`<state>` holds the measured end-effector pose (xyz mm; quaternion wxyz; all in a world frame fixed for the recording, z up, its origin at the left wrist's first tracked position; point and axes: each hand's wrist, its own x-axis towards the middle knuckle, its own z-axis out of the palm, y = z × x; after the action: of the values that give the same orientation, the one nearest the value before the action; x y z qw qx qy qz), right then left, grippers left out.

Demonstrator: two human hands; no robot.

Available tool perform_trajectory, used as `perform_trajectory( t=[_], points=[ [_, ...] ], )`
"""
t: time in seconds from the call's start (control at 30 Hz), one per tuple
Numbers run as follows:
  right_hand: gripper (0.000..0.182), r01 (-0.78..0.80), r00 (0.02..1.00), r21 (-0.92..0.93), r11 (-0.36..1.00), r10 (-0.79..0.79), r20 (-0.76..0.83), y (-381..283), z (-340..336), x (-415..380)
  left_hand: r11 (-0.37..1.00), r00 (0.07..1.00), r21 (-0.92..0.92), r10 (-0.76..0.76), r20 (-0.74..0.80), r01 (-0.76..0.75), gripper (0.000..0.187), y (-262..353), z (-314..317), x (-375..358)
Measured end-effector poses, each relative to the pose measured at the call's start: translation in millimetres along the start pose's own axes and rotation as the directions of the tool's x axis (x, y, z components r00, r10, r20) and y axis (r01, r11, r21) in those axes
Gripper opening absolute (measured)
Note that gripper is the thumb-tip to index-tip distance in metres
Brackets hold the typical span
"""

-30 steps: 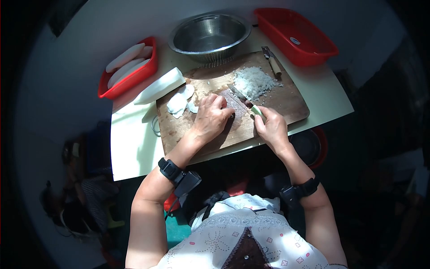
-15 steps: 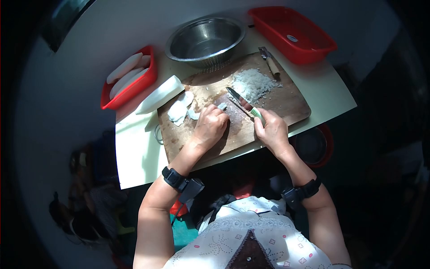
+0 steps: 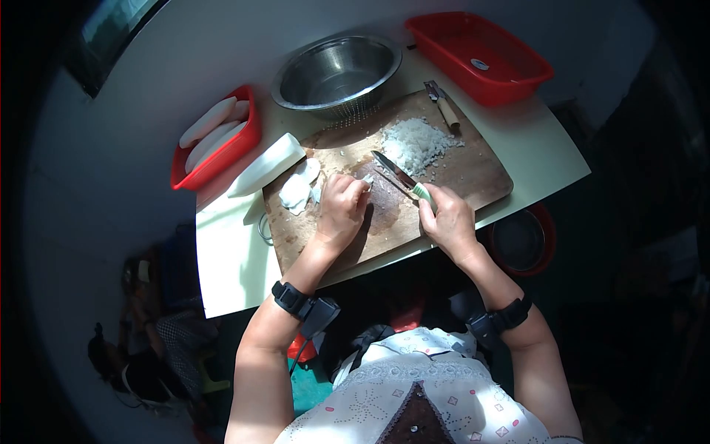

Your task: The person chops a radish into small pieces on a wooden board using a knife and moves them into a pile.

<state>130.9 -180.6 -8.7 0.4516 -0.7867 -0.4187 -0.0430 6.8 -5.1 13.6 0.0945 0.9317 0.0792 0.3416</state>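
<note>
Looking down on the table (image 3: 229, 244), we see a red tray (image 3: 248, 144) at our left holding a few long peeled white pieces (image 3: 209, 122), a steel colander bowl (image 3: 336, 70) at the far edge with nothing we can make out inside it, and a second red tray (image 3: 481, 55) at our right with only a small round object (image 3: 481, 65) on its floor. Between them lies a wooden cutting board (image 3: 473, 174). On its far part sits a heap of finely chopped white bits (image 3: 416, 142), with a peeler (image 3: 444, 106) just beyond it. At the board's left edge rests a large peeled white chunk (image 3: 266, 164), cut at an angle, and beside it a few thin white slices (image 3: 299, 186). Our left hand (image 3: 342, 207) curls closed on the board, fingertips pinning a small white piece (image 3: 367, 178) of which only a sliver shows. Our right hand (image 3: 447, 218) is wrapped tight around the green handle of a knife (image 3: 399, 175), whose blade points up and to our left, its tip near the chopped heap and its edge just beside the pinned piece. Below the table edge at our right, a dark round pot (image 3: 521, 240) with a red rim stands in shadow.
</note>
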Motion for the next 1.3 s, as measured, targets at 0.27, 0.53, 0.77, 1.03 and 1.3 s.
perform_trajectory(
  t=[0.27,0.53,0.77,1.03,1.3],
  points=[
    [0.024,0.052,0.995,-0.115,0.992,-0.041,0.092,-9,-1,0,0.964,0.959,0.068,-0.264,0.105,0.258,0.029,7,-4,-9],
    [0.036,0.168,0.984,-0.184,0.968,-0.154,0.089,-14,2,-1,0.957,0.991,0.263,-0.130,0.002,0.125,0.016,3,17,-13],
    [0.042,0.252,0.965,-0.194,0.948,-0.231,0.127,-22,2,-4,0.944,0.988,0.301,-0.149,0.032,0.133,0.012,6,18,-9],
    [0.039,0.306,0.949,-0.259,0.916,-0.271,0.161,-23,6,-5,0.933,0.988,0.327,-0.155,-0.004,0.148,0.012,8,19,-7],
    [0.038,0.319,0.940,-0.295,0.901,-0.262,0.218,-23,17,-3,0.945,0.986,0.287,-0.167,0.009,0.158,0.013,9,18,-7]
  ],
)
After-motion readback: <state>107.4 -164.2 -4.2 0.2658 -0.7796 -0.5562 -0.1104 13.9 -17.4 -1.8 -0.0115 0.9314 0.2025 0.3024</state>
